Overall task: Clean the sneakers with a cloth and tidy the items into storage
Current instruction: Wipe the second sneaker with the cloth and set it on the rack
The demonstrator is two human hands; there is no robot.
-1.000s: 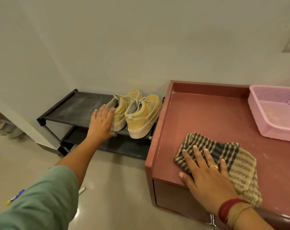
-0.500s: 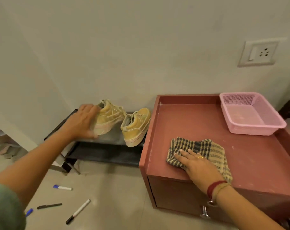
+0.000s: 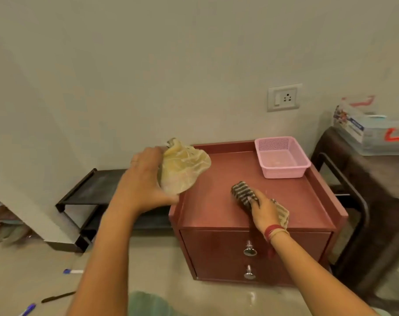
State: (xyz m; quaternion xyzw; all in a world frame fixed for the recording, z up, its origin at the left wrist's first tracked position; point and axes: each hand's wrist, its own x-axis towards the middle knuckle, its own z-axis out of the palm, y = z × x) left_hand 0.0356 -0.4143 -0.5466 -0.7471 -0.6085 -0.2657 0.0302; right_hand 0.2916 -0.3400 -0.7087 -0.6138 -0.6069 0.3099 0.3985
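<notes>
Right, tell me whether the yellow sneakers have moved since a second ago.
Yes. The left hand grips the sneakers, lifted off the black rack and carried right, over the red cabinet at its left edge.

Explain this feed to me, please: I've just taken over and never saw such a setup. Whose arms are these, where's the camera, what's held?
No machine here: a person works with two bare hands, filmed by one wide-angle camera worn on their head, looking forward and down, so both arms reach in from the bottom edge. The left hand grips a yellow sneaker in the air over the left edge of the red-brown drawer cabinet; blur hides whether the second shoe is with it. The right hand grips a bunched checked cloth on the cabinet top. A pink basket stands at the top's back right. A black shoe rack stands left of the cabinet by the wall, and markers lie on the floor.
</notes>
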